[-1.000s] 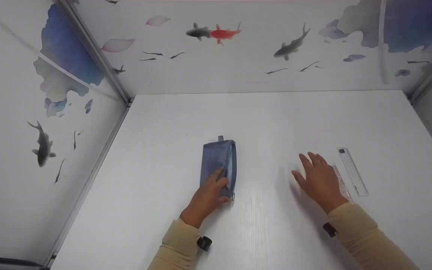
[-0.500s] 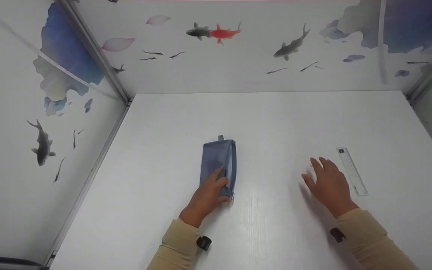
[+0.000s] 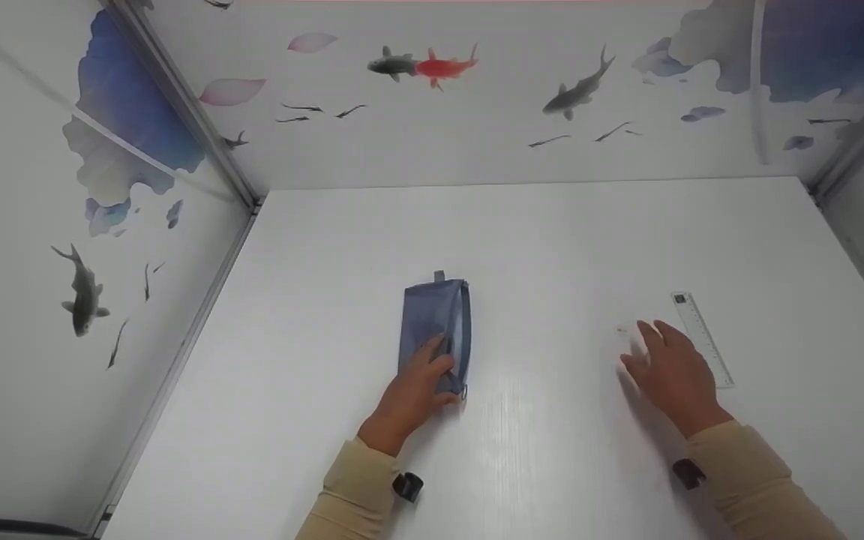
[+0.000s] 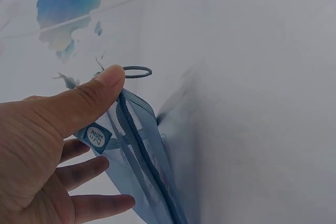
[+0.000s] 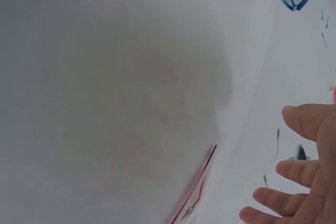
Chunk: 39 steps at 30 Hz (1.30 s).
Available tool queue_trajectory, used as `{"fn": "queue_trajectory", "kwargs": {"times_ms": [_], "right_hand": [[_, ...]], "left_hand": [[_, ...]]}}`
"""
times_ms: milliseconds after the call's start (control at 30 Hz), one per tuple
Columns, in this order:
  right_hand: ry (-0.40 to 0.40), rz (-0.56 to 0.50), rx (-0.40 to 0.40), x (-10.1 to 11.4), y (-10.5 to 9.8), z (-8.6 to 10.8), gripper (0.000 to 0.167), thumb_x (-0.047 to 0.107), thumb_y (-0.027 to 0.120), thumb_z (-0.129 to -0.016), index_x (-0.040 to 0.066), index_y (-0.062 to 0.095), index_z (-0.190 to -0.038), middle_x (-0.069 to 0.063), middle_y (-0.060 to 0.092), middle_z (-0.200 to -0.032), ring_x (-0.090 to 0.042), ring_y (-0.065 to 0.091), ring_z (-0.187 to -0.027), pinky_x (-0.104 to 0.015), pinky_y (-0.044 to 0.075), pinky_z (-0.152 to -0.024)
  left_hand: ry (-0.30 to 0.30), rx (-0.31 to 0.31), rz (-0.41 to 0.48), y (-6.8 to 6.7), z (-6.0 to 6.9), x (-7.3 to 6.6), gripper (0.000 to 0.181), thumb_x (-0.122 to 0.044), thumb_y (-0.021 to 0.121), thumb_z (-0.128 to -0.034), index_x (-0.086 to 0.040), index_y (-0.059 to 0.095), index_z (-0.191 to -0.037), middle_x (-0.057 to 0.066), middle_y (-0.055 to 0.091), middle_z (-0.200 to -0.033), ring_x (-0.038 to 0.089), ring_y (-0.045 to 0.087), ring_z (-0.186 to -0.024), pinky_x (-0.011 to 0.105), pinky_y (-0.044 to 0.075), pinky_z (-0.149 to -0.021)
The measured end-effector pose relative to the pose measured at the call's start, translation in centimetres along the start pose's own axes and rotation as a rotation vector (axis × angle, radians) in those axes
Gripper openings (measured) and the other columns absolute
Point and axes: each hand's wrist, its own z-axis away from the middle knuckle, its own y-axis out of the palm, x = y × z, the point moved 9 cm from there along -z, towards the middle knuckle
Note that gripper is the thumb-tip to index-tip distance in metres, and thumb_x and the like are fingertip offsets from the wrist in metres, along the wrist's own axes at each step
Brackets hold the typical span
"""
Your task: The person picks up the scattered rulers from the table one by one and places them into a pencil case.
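A blue mesh pouch (image 3: 426,311) lies upright-wise on the white table, its zipper along the right side. My left hand (image 3: 408,394) holds its near end. In the left wrist view, the thumb of my left hand (image 4: 63,129) presses on the end of the pouch (image 4: 139,145) beside a ring pull, with the other fingers behind. My right hand (image 3: 676,379) is over the table with spread fingers, left of a clear ruler (image 3: 694,319), which it partly covers. A flat item with a red edge (image 5: 199,195) shows beside my right hand (image 5: 310,177); contact cannot be told.
White panels printed with fish and blue shapes (image 3: 432,150) stand behind the table (image 3: 537,247) and at its left. Metal rails (image 3: 177,97) run along the corners. A small faint mark (image 3: 622,329) shows left of the right fingertips.
My right hand has moved right and nearer to me, now overlapping the ruler. The pinkish strip earlier visible at its right side is out of sight in the head view. My left hand stays on the pouch.
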Motion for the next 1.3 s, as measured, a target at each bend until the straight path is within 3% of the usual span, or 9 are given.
{"fn": "queue_trajectory", "kwargs": {"times_ms": [467, 1300], "right_hand": [[-0.061, -0.005, -0.073, -1.1, -0.4, 0.8, 0.058, 0.016, 0.069, -0.087, -0.011, 0.045, -0.132, -0.037, 0.046, -0.130, -0.053, 0.045, -0.119, -0.063, 0.042, -0.091], [0.026, -0.043, 0.095, -3.7, 0.4, 1.0, 0.058, 0.019, 0.060, -0.092, -0.009, 0.038, -0.138, -0.035, 0.046, -0.130, -0.054, 0.043, -0.120, -0.065, 0.039, -0.092]], "left_hand": [[-0.018, 0.004, 0.020, 0.0, 0.1, 0.1, 0.045, -0.024, 0.081, -0.0752, -0.014, 0.055, -0.111, 0.017, 0.036, -0.150, 0.036, 0.042, -0.133, 0.042, 0.048, -0.096], [0.002, 0.005, 0.044, -0.2, -0.1, 0.1, 0.040, -0.022, 0.080, -0.0761, -0.012, 0.054, -0.105, 0.019, 0.037, -0.149, 0.037, 0.042, -0.133, 0.042, 0.047, -0.097]]}}
